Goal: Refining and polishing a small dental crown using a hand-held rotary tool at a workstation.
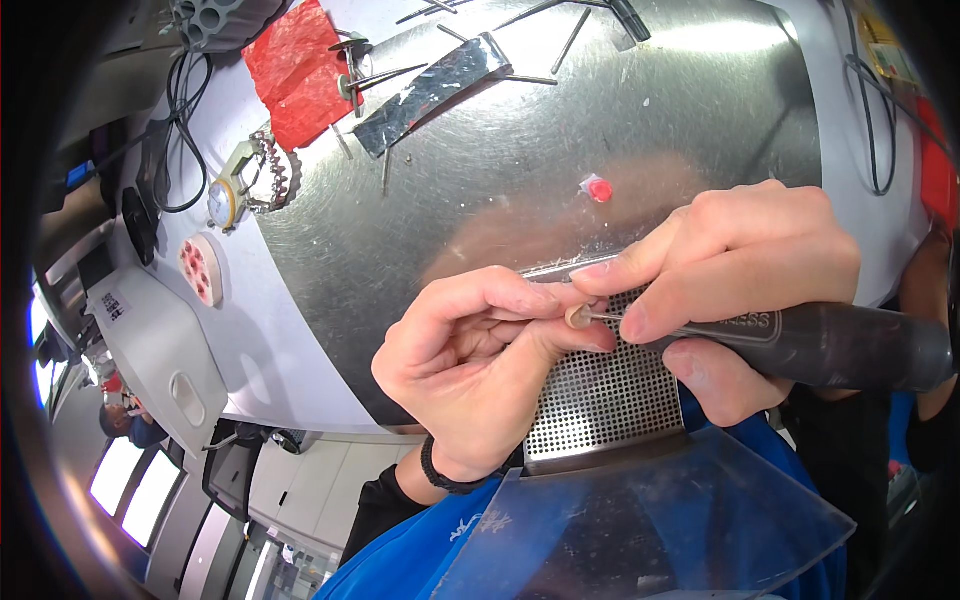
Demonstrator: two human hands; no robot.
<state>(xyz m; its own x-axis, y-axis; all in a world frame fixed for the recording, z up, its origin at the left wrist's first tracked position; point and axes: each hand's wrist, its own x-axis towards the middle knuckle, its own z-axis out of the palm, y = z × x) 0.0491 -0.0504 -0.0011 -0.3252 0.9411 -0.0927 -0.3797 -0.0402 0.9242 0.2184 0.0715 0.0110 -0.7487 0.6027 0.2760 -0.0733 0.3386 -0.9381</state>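
Note:
My left hand point(480, 360) is closed, pinching a small beige, tooth-like dental crown point(577, 317) between thumb and fingertips. In my right hand point(745, 255) is a dark rotary handpiece point(815, 345), gripped like a pen, its body reaching out to the right. The thin metal bit of the handpiece points left and meets the crown, or nearly so; the exact contact is too small to tell. Both hands are above a perforated metal grille point(600, 405). Beyond them, a small red-and-white piece point(597, 189) lies on the metal work surface point(400, 235).
A clear plastic shield point(640, 520) slants below the grille, close to my body. Farther left are a dental articulator point(232, 190), a pink round tray with red spots point(201, 270) and red paper point(295, 75). Several burs lie around a dark strip point(435, 92). Cables point(880, 130) hang at right.

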